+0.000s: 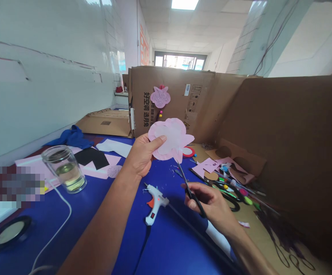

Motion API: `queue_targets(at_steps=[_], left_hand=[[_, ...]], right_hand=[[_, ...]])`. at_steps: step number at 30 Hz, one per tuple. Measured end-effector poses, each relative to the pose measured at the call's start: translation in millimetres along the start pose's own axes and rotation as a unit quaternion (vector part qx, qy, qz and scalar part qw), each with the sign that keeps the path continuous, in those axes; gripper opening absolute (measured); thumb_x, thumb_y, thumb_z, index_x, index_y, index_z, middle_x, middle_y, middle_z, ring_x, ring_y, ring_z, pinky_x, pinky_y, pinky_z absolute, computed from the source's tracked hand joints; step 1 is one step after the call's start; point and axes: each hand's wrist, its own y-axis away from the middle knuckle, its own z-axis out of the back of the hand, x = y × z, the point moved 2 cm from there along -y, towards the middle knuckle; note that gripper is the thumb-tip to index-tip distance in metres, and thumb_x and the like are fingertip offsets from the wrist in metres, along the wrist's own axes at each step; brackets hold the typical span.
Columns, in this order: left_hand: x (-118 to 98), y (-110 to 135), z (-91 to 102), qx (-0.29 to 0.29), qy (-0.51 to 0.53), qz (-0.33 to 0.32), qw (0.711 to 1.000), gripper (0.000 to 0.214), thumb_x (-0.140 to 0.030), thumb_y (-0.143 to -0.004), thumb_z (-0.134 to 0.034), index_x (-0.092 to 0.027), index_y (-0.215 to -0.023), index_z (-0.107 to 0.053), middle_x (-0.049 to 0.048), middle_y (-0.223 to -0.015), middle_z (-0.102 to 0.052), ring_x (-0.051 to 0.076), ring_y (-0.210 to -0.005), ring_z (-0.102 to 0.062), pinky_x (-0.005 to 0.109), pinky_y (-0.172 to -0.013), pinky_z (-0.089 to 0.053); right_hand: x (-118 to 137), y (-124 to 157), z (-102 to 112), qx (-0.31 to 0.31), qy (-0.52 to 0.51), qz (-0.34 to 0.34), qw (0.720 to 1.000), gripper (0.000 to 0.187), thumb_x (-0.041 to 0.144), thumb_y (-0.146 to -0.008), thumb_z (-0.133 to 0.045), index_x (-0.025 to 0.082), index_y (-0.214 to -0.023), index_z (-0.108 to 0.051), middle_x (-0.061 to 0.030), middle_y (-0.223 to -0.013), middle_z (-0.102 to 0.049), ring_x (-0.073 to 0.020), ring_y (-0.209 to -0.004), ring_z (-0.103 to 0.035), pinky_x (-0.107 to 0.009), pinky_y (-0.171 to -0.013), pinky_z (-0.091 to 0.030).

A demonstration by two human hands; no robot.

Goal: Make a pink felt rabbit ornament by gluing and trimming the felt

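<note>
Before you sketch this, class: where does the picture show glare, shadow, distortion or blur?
Head view: ceiling light and window blown out; right-hand cardboard sinks into shadow. Head view: the glass seems to lean, probably wide-angle stretch; a pixelated patch hides detail beside it. Head view: the pink paper in the left hand looks fairly sharp.

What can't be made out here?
Head view:
Left hand: fingers partly hidden behind the pink cutout.
Scissors: handles partly covered by the right hand.
White label: print too small to read.
White cable: cut off by the bottom edge.
Far left: whatever the pixelated patch covers.
</note>
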Motion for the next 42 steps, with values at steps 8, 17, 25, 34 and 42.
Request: queue_targets(at_steps=[8,17,25,34,42], left_hand=[[-1.6,0.4,-0.5,-0.007,0.0,-0.001,1.0,0.039,-0.034,-0.063,-0.101,-0.016,-0.093,-0.084,0.0097,-0.09,-0.084,0.03,-0.092,-0.081,0.044,-0.089,-0.065],[0.2,0.2,-0.1,-0.002,0.003,0.004,1.0,0.038,-0.032,-0.065,-0.1,-0.014,-0.095,-0.083,0.0114,-0.091,-0.084,0.032,-0.095,-0.081,0.046,-0.09,-0.065],[0.2,0.9,-0.4,-0.002,-0.002,0.008,1.0,0.039,-0.033,-0.064,-0.1,-0.014,-0.095,-0.084,0.0109,-0.089,-0.084,0.03,-0.09,-0.081,0.044,-0.088,-0.065],[0.7,1.2,-0.7,0.001,-0.001,0.011,1.0,0.038,-0.033,-0.064,-0.1,-0.014,-0.093,-0.084,0.0108,-0.088,-0.084,0.029,-0.086,-0.081,0.043,-0.086,-0.065],[1.6,0.3,0.8,0.003,-0.004,0.013,1.0,0.036,-0.033,-0.067,-0.099,-0.016,-0.095,-0.084,0.0113,-0.092,-0.084,0.031,-0.092,-0.081,0.045,-0.088,-0.065]], right_hand=[[1.6,0.5,0.3,0.004,0.02,-0.004,1.0,0.051,0.055,-0.071,-0.092,0.018,-0.106,-0.084,-0.0022,-0.076,-0.068,-0.0162,-0.069,-0.053,-0.03,-0.066,-0.047],[5.1,0.4,0.1,-0.001,0.01,-0.018,1.0,0.057,0.062,-0.068,-0.093,0.018,-0.104,-0.085,-0.002,-0.074,-0.065,-0.0165,-0.069,-0.051,-0.03,-0.065,-0.045],[2.7,0.7,-0.4,-0.005,0.004,-0.018,1.0,0.056,0.059,-0.069,-0.094,0.018,-0.106,-0.087,-0.0018,-0.074,-0.063,-0.0159,-0.069,-0.05,-0.029,-0.063,-0.043],[0.4,0.4,0.0,-0.013,-0.002,-0.01,1.0,0.056,0.059,-0.068,-0.094,0.019,-0.107,-0.087,-0.0015,-0.072,-0.063,-0.0158,-0.067,-0.05,-0.029,-0.063,-0.045],[-0.6,0.1,0.6,-0.015,0.006,-0.012,1.0,0.057,0.059,-0.068,-0.094,0.019,-0.108,-0.088,-0.0016,-0.072,-0.063,-0.0166,-0.068,-0.052,-0.029,-0.063,-0.046]])
